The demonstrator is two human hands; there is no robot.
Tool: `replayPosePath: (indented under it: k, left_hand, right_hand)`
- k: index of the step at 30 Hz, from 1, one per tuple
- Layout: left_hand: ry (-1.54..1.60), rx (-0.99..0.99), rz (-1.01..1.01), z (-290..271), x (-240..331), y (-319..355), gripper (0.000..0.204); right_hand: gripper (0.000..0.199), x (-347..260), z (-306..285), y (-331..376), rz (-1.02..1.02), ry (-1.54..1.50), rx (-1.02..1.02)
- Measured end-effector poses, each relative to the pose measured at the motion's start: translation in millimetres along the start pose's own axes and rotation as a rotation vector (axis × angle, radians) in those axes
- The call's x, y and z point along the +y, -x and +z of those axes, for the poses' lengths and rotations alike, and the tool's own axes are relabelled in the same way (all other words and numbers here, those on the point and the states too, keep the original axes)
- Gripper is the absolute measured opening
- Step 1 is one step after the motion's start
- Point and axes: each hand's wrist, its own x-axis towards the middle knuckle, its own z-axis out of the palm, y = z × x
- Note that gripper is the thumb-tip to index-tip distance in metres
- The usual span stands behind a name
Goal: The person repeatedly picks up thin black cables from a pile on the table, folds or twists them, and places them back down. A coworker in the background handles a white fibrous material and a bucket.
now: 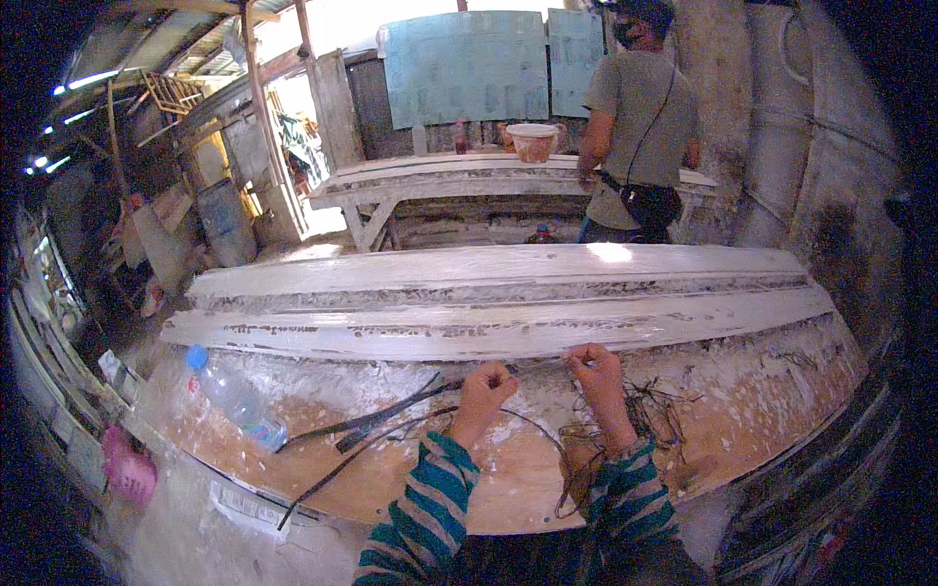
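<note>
My left hand (pixel 486 396) is closed in a pinch over the table, near the long white boards. Just to its right, my right hand (pixel 597 383) is also pinched, fingertips together. A thin dark line shows between the two hands, too fine to tell what either holds. Flat black strips (pixel 376 418) run from the lower left up to behind my left hand. A thinner dark cord (pixel 347 459) curves past my left wrist. Around and under my right wrist lies a tangle of thin dark strands (pixel 664 415).
The spattered table (pixel 528 493) bears two long white-coated boards (pixel 410 332) beyond my hands. A plastic bottle with blue cap (pixel 234 398) lies at left. Behind, a person (pixel 640 117) stands by a bench (pixel 440 174) holding a bucket (pixel 534 145). A pink container (pixel 129 464) is at lower left.
</note>
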Motion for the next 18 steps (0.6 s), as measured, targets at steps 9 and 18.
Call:
replayPosePath:
  k: [9,18]
  left_hand:
    - [0.147,0.433,-0.096,-28,-1,-8,0.004]
    - [0.077,0.203,-0.104,-21,1,-6,0.011]
  right_hand:
    - [0.016,-45,23,39,-0.013,-0.557,-0.627]
    - [0.011,-46,20,36,0.026,-0.639,-0.474]
